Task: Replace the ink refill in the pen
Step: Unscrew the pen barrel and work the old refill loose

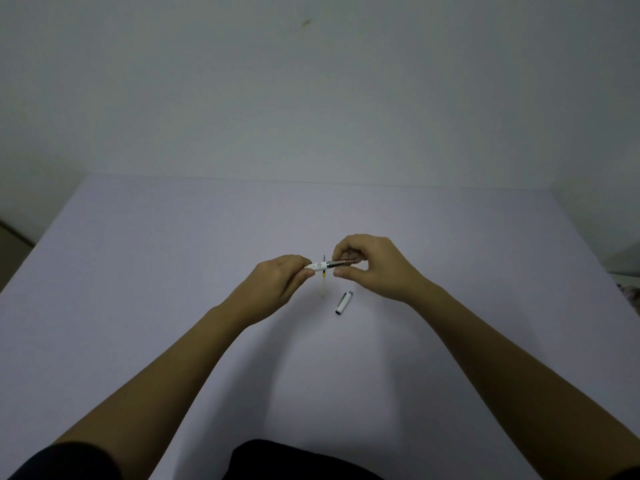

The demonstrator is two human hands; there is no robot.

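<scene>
I hold a pen above the middle of the table, between both hands. My left hand grips the white barrel at its left end. My right hand pinches the dark front section, which sits in line with the barrel. Whether the two parts are joined or slightly apart is hard to tell. A thin pale refill with a yellow band lies on the table just below and behind the pen, pointing away from me. The white pen cap with a silver tip lies on the table, near my right wrist.
The table is covered in a plain lilac sheet and backs onto a pale wall. My dark clothing shows at the bottom edge. A bit of floor appears at the far left.
</scene>
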